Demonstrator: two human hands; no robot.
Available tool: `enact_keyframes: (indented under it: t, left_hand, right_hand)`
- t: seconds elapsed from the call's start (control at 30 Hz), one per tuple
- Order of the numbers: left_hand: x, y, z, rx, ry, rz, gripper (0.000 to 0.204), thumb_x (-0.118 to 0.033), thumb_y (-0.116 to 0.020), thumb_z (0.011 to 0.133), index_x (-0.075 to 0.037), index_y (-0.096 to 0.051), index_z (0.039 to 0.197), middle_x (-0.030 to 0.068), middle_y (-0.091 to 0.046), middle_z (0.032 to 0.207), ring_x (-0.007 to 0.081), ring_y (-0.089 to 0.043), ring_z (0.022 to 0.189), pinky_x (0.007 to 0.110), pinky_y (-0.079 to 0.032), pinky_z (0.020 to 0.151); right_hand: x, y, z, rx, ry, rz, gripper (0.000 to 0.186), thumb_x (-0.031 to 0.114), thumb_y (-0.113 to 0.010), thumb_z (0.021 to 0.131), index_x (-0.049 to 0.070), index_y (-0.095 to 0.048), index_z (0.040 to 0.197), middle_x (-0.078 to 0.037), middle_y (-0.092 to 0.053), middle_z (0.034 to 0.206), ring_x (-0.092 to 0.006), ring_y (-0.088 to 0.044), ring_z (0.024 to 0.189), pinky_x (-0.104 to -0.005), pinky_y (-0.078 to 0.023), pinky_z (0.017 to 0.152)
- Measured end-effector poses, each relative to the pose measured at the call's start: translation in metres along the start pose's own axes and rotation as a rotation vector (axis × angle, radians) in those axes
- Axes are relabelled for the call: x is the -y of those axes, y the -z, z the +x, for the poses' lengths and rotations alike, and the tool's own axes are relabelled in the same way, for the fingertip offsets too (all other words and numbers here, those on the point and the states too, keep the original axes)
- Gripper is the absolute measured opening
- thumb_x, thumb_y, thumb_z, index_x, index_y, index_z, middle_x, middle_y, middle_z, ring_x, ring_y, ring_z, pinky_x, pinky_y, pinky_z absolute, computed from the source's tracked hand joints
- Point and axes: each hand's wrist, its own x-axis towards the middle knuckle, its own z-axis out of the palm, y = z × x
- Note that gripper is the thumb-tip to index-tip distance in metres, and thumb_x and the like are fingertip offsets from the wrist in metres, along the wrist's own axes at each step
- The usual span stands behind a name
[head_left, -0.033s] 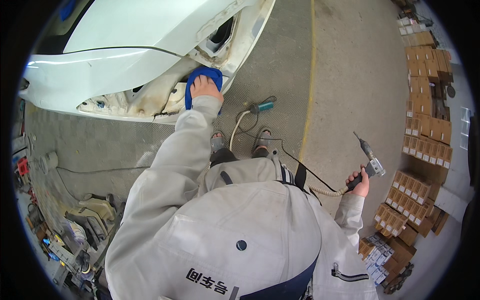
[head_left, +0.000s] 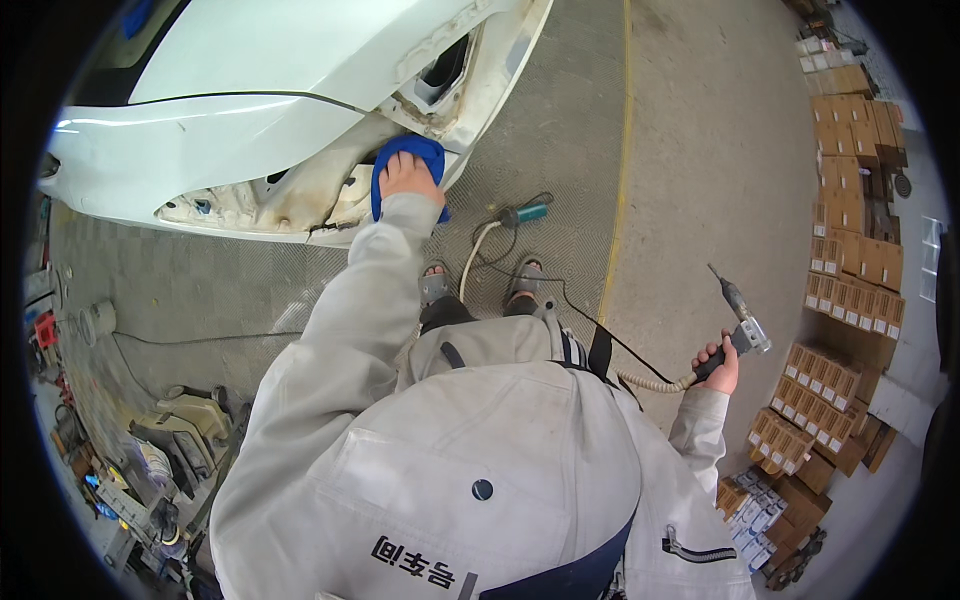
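My left hand (head_left: 409, 177) presses a crumpled blue cloth (head_left: 428, 152) against the pale, rust-marked body of a white car (head_left: 235, 140). Its fingers lie bent over the cloth, which hides the metal underneath. Out to the right, my right hand (head_left: 722, 366) is wrapped round the dark handle of a pistol-grip tool (head_left: 743, 330). That tool has a silver body and a long thin metal tip pointing away from me. A ribbed beige hose (head_left: 650, 382) and a black cable run from its handle toward my waist.
By my feet on the patterned floor lie a teal-and-black tool (head_left: 530, 212) and a loose cable. A yellow line (head_left: 617, 200) crosses the floor. Stacked cardboard boxes (head_left: 845, 200) line the right side. Equipment and a beige machine (head_left: 190, 420) stand at the lower left.
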Motion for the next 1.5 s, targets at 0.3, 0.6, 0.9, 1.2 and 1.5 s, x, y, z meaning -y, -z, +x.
enact_keyframes:
  t: [0.3,0.6,0.9,1.2,1.5]
  left_hand:
    - [0.017,0.006,-0.031,0.007,-0.028,0.008,0.057,-0.033,-0.076,0.075,-0.003,-0.065,0.123,0.0124,-0.056,0.13,0.0326,-0.048,0.129,0.045,-0.041,0.102]
    - [0.01,0.006,0.0,0.003,-0.022,0.004,0.052,-0.033,-0.076,0.073,-0.004,-0.069,0.116,0.0119,-0.058,0.123,0.0319,-0.05,0.125,0.045,-0.041,0.099]
    - [0.012,0.011,0.001,0.026,0.016,-0.041,0.057,-0.036,-0.077,0.076,-0.004,-0.067,0.122,0.0127,-0.057,0.127,0.0329,-0.046,0.13,0.046,-0.038,0.105]
    - [0.093,0.016,-0.123,-0.228,0.067,-0.179,0.037,-0.02,-0.08,0.065,-0.002,-0.063,0.091,0.0245,-0.061,0.101,0.0472,-0.056,0.099,0.058,-0.045,0.091]
    - [0.171,0.046,-0.126,-0.035,-0.242,0.06,0.061,-0.03,-0.076,0.072,-0.001,-0.062,0.124,0.0214,-0.059,0.128,0.0446,-0.052,0.123,0.054,-0.037,0.108]
  right_hand:
    - [-0.006,-0.008,-0.004,0.014,0.01,0.003,0.034,0.032,-0.063,0.099,0.017,-0.06,0.129,0.0,-0.052,0.077,-0.0148,-0.051,0.064,-0.0321,-0.043,0.056]
    - [-0.002,-0.013,-0.005,0.006,0.022,0.012,0.032,0.028,-0.062,0.1,0.012,-0.059,0.128,-0.002,-0.053,0.077,-0.0156,-0.052,0.062,-0.032,-0.043,0.053]
    - [-0.006,-0.02,0.006,0.057,0.025,-0.018,0.035,0.039,-0.062,0.101,0.013,-0.061,0.125,-0.003,-0.056,0.077,-0.016,-0.053,0.063,-0.0318,-0.043,0.055]
    - [-0.051,-0.107,-0.019,0.338,-0.035,-0.15,0.034,0.043,-0.061,0.103,0.01,-0.059,0.11,-0.006,-0.06,0.075,-0.0173,-0.055,0.056,-0.0318,-0.044,0.05]
    - [-0.147,-0.258,-0.047,0.982,0.002,-0.157,0.016,0.019,-0.062,0.105,0.005,-0.055,0.101,-0.005,-0.063,0.077,-0.0143,-0.059,0.063,-0.0301,-0.049,0.058]
